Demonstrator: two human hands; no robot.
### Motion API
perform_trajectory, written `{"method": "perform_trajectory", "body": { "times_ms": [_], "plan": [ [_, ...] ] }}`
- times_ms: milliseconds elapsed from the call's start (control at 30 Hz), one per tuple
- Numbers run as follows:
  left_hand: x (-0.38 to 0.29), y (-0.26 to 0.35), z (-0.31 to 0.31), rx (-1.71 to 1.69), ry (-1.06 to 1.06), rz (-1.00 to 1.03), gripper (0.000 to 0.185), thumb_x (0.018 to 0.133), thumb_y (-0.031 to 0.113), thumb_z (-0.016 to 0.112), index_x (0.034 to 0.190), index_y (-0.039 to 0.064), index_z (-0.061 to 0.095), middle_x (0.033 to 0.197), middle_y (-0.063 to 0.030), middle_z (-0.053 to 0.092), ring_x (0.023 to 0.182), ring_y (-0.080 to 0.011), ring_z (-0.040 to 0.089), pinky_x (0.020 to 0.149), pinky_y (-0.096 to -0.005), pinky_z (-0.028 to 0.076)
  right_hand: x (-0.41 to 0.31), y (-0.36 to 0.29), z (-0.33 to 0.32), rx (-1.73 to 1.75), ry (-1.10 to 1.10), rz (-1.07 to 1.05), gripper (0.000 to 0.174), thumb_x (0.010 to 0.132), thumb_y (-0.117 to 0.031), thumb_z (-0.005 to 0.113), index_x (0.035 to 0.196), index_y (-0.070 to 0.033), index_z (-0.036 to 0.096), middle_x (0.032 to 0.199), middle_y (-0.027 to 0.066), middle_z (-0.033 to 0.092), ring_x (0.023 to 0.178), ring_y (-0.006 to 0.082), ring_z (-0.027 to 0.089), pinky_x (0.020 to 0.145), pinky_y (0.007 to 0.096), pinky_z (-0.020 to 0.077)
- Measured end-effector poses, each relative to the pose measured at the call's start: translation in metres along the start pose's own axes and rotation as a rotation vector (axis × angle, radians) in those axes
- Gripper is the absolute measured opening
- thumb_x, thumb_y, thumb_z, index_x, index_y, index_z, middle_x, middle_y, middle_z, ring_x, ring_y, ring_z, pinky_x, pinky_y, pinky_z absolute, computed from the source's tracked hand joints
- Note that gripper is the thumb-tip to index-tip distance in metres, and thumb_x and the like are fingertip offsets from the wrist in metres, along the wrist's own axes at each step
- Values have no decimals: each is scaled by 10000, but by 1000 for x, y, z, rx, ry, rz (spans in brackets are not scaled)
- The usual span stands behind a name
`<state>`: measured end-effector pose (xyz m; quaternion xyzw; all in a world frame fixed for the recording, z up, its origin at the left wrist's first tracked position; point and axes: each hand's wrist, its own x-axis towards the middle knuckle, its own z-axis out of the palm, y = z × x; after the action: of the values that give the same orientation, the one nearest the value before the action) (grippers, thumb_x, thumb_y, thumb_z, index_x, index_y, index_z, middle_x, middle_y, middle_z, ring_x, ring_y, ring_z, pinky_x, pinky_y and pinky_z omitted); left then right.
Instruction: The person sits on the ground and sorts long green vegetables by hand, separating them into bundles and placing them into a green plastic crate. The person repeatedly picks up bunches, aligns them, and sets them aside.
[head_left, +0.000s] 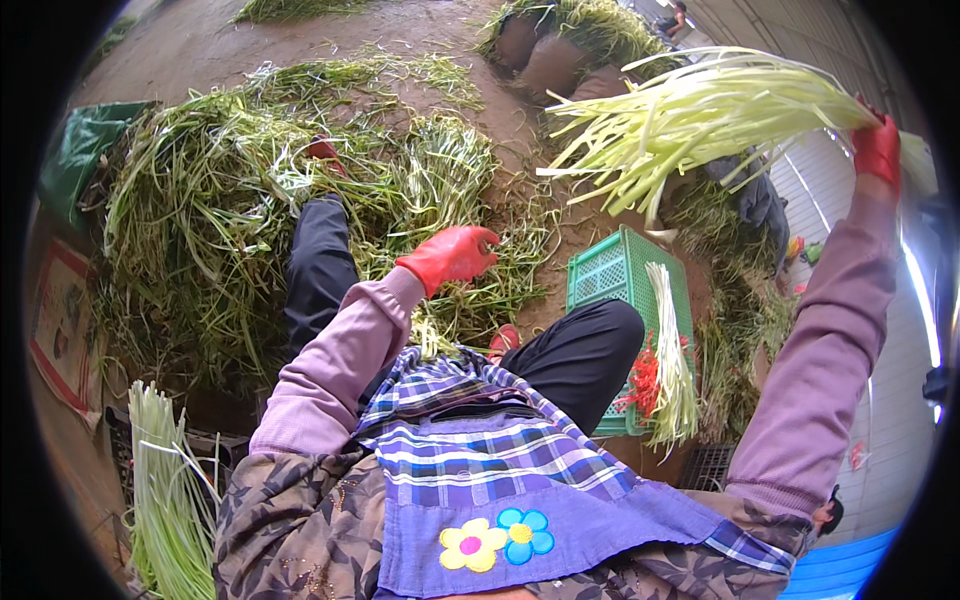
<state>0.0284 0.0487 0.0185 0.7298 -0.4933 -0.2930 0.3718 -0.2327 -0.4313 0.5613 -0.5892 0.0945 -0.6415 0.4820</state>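
Observation:
Raised at the upper right, my right hand in a red rubber glove grips a large bunch of pale green stalks. Their loose ends fan out to the left. My left hand, gloved the same way, hangs over the lap with curled fingers and nothing seen in it. Beneath it lies a heap of green leafy trimmings. By my right knee is an upturned-looking green plastic crate. On it rest a slim bundle of pale stalks and a cluster of red ties.
A bundle of long stalks stands at the lower left beside a dark crate. Filled sacks topped with greens stand at the back. Another person is far behind; part of a person shows at right.

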Motion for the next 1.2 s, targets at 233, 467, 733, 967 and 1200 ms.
{"method": "perform_trajectory", "body": {
  "times_ms": [233,467,733,967,1200],
  "plan": [
    [-19,50,-22,-439,616,514,241,938,204,620,1132,73,677,842,-10,692,615,-70,578,548,-216,442,-17,-21,13,244,23,195,154,950,-91,411,798,-65,422,800,102,478,864,288,518,995,620,414],
    [16,122,-7,-392,610,588,335,891,228,664,1157,29,623,942,-92,685,846,-205,667,759,-317,519,-27,-24,14,191,34,182,185,949,-138,403,774,-78,421,803,100,483,883,293,523,1031,624,372],
    [47,116,12,-222,615,585,311,839,237,699,1081,51,637,888,-146,655,790,-295,647,692,-353,496,-50,-22,-5,239,77,127,157,957,-117,370,813,-73,416,792,89,472,797,266,518,979,619,432],
    [39,127,5,-635,107,255,286,914,265,632,1051,22,571,845,-30,630,631,-89,621,530,-227,457,-94,-17,-15,234,195,91,136,934,-86,386,806,-58,426,775,100,496,763,261,538,950,635,462],
    [37,130,24,-878,-81,511,581,894,224,681,1357,-33,440,1064,-33,617,821,-81,603,674,-216,473,-85,6,-80,198,286,37,123,931,-87,423,834,-27,467,844,118,553,842,288,565,959,571,471]
  ]
}}
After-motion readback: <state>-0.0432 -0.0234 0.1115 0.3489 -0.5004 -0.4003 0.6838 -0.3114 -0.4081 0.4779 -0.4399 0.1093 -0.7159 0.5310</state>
